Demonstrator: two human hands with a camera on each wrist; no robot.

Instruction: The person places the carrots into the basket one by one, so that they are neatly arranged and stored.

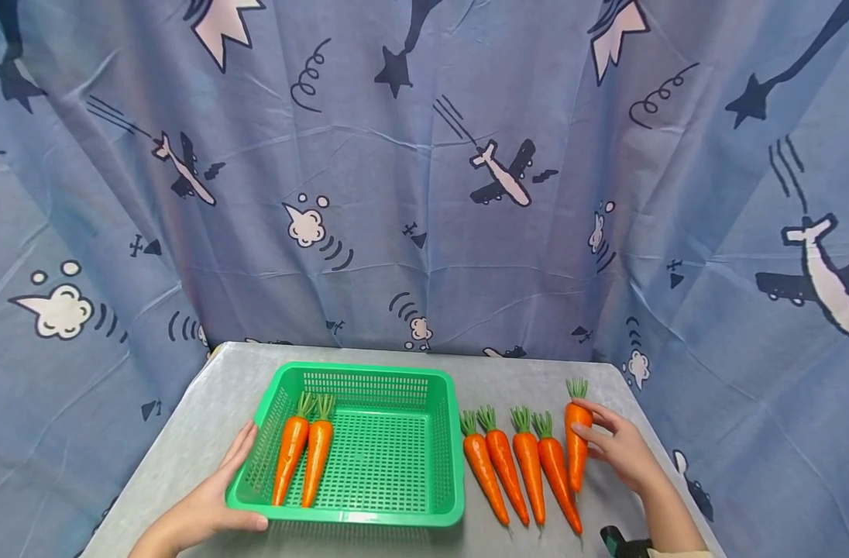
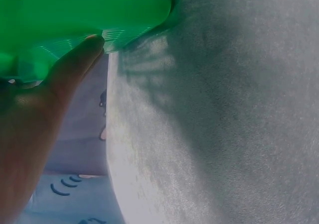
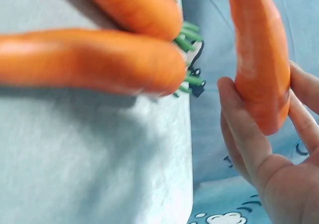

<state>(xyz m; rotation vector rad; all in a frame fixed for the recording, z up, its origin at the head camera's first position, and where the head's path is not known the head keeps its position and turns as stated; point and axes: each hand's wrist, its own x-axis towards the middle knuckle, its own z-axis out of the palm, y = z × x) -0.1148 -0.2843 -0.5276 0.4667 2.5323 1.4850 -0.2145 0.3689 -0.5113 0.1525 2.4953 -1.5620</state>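
Observation:
My right hand [image 1: 623, 449] pinches an orange carrot [image 1: 578, 446] with green stem stubs between thumb and fingers. In the right wrist view that carrot [image 3: 261, 59] is lifted off the table. Several more carrots [image 1: 527, 469] lie side by side just left of it. A green plastic basket [image 1: 369, 517] stands to their left, with two carrots [image 1: 317, 457] in its left part. Against the basket's near left corner rests my left hand [image 1: 204, 500], fingers along the left wall and thumb at the front rim. The left wrist view shows a digit touching the basket's outer wall [image 2: 134, 10].
The grey table [image 1: 257, 360] ends close behind the basket and tapers at both sides. A blue curtain [image 1: 369, 232] printed with planes and stars hangs behind and around it. A dark object [image 1: 623, 542] is at the right wrist.

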